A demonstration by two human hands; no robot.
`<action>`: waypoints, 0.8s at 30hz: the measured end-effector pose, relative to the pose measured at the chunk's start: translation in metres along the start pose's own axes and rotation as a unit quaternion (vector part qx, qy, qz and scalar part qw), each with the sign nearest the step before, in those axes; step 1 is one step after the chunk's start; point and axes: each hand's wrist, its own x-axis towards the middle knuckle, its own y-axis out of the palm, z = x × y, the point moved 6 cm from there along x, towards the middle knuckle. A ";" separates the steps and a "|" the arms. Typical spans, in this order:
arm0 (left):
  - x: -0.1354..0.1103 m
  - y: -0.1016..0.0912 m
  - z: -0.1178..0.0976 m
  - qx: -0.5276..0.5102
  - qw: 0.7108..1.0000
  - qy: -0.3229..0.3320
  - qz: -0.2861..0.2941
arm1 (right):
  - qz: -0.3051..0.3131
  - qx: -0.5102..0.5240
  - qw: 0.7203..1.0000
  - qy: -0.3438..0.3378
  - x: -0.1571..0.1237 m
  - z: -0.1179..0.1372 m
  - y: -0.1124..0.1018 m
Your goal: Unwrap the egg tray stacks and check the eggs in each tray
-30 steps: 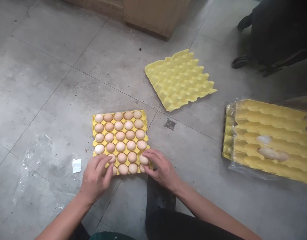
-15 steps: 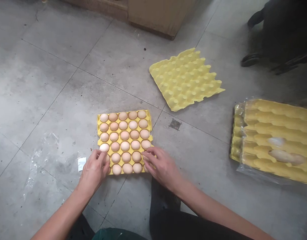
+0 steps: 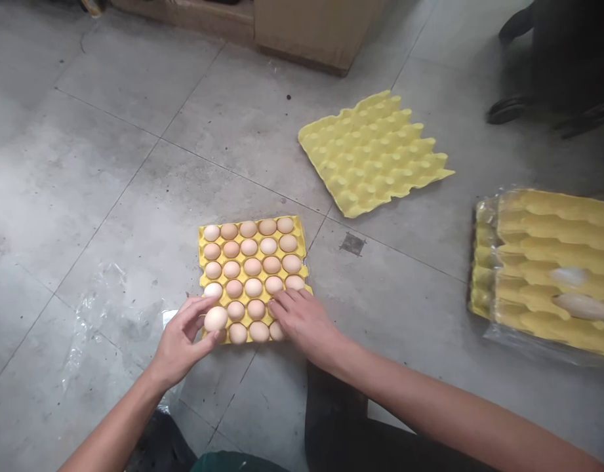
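Observation:
A yellow egg tray [image 3: 202,246] full of light brown eggs lies on the floor in front of me. My left hand [image 3: 181,337] is closed around one pale egg [image 3: 216,320], lifted a little above the tray's lower left corner. My right hand [image 3: 304,321] rests over the lower right part of the tray, palm down, fingers stretched across the eggs there. It covers several cups, and what lies under its fingers is hidden. In the rows farther from me, brown eggs [image 3: 252,266] sit in their cups.
An empty yellow egg tray [image 3: 373,154] lies farther off to the right. At the right edge stand stacked yellow trays [image 3: 528,249] in clear plastic. Clear plastic film [image 3: 92,314] lies on the left floor. A cardboard box [image 3: 306,33] and a dark wheeled object [image 3: 557,65] are behind.
My left hand has raised an egg from the tray's lower left corner. My right hand has shifted inward, further over the tray. The whole view has moved slightly.

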 end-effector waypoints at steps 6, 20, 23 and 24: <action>-0.003 0.002 -0.006 -0.008 0.999 0.049 -0.021 | -0.050 0.066 0.997 -0.006 -0.006 -0.009 0.002; -0.003 0.011 0.009 0.448 0.878 0.154 -0.062 | -0.123 0.475 0.859 0.145 -0.030 -0.023 -0.014; -0.003 0.014 0.003 0.470 0.866 0.159 -0.063 | -0.144 0.413 0.893 0.107 -0.028 -0.023 -0.010; -0.003 0.015 -0.001 0.472 0.864 0.160 -0.067 | -0.154 0.403 0.897 0.099 -0.027 -0.024 -0.009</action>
